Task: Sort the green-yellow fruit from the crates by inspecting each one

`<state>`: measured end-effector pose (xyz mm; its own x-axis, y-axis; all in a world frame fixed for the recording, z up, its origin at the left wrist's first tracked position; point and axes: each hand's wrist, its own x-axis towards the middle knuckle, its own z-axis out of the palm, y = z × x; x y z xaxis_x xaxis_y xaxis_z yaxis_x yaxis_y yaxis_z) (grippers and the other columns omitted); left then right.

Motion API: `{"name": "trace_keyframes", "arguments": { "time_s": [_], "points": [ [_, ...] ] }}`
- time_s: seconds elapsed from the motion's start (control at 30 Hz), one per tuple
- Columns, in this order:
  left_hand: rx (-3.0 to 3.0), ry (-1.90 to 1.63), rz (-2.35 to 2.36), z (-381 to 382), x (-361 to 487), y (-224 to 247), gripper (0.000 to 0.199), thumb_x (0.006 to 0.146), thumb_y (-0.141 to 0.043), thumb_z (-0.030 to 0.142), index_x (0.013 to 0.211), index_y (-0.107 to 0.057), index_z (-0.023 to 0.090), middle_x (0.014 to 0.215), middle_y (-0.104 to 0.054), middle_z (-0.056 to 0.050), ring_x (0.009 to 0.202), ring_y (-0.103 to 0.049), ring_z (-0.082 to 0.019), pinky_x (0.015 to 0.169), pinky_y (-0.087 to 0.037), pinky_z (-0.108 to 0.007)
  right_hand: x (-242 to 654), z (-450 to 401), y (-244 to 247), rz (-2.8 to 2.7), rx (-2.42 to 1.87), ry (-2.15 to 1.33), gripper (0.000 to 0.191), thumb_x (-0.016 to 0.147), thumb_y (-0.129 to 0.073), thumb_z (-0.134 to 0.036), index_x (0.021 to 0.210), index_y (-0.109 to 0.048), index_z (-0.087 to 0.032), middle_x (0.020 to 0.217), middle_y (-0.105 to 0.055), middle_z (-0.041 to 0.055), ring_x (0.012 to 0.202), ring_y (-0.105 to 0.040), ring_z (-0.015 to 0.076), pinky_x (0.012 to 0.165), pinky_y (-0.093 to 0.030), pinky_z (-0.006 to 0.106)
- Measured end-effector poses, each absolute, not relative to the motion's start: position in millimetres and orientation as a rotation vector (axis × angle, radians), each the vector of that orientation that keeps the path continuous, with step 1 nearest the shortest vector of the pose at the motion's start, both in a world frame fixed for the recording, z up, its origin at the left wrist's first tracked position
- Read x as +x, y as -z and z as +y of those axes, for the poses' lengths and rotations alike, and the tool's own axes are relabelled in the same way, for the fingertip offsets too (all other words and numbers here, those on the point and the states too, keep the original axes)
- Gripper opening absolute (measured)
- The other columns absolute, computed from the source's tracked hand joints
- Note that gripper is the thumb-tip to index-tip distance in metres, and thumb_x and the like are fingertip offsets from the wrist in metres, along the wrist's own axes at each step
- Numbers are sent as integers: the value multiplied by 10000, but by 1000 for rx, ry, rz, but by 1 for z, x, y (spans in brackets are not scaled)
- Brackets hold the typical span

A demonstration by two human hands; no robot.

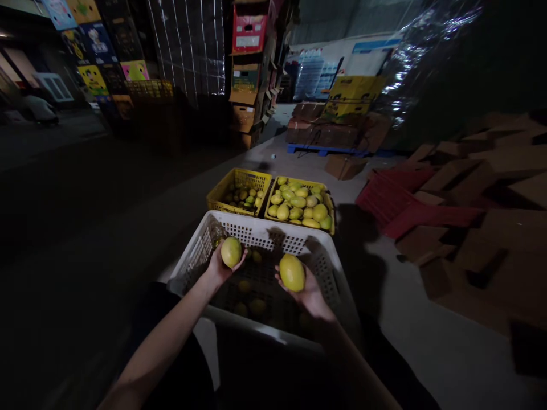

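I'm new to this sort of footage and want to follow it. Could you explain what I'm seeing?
There is no machine: a person uses two bare hands, filmed by one head-worn camera looking forward and down. The left hand holds a yellow-green fruit; the right hand holds a yellow fruit. Below them is a white crate with more fruits inside. Beyond it, the left yellow crate and the heaped right yellow crate also hold fruit.

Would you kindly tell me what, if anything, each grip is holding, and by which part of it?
The left grip cradles a rounded yellow-green fruit by its underside; the right grip cradles an oval yellow fruit, also by its underside.
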<state>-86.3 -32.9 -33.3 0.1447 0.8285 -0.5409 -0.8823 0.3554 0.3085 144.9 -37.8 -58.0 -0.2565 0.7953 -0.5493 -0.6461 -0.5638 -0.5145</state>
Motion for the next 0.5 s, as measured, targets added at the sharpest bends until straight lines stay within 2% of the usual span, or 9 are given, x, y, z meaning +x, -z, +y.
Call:
{"name": "trace_keyframes", "arguments": {
  "time_s": [0.07, 0.17, 0.27, 0.37, 0.43, 0.5],
  "points": [
    [-122, -1277, 747, -33, -84, 33, 264, 889, -503, 340, 1015, -602, 130, 783, -668, -67, 699, -661, -192, 644, -584, -352, 142, -40, 53, -242, -1027, -1917, 295, 895, -406, -320, 904, -647, -151, 720, -732, 118, 582, -678, 214, 538, -526, 318],
    [-126, -1322, 766, -34, -83, 29, 214, 839, -597, 315, 985, -600, 159, 740, -656, -18, 646, -646, -154, 654, -589, -337, 140, -42, 48, -274, -1039, -1808, 242, 869, -480, -332, 945, -637, -164, 677, -720, 76, 537, -665, 206, 497, -520, 304],
    [-143, -1273, 767, -35, -82, 26, 218, 896, -487, 299, 1009, -595, 147, 732, -657, -39, 641, -650, -159, 587, -579, -293, 139, -43, 49, -270, -1049, -1761, 237, 853, -514, -339, 995, -627, -186, 617, -694, 35, 508, -654, 202, 485, -531, 314],
    [-135, -1210, 758, -35, -81, 28, 311, 928, -332, 210, 1076, -588, 114, 742, -660, -81, 641, -653, -173, 534, -559, -273, 139, -45, 51, -209, -1097, -1769, 267, 876, -438, -266, 1060, -612, -184, 646, -704, 49, 534, -664, 202, 500, -545, 328],
    [-129, -1218, 741, -34, -81, 31, 326, 913, -327, 194, 1096, -584, 107, 749, -659, -88, 646, -653, -179, 528, -550, -275, 136, -47, 51, -132, -1109, -1777, 316, 879, -369, -201, 1091, -602, -170, 699, -719, 75, 577, -675, 204, 535, -558, 346],
    [-122, -1245, 717, -33, -82, 34, 318, 895, -377, 252, 1089, -585, 111, 768, -662, -91, 675, -656, -200, 546, -550, -303, 134, -49, 51, -69, -1084, -1827, 329, 873, -360, -196, 1088, -605, -156, 768, -729, 100, 632, -686, 212, 575, -568, 368]
  ]
}}
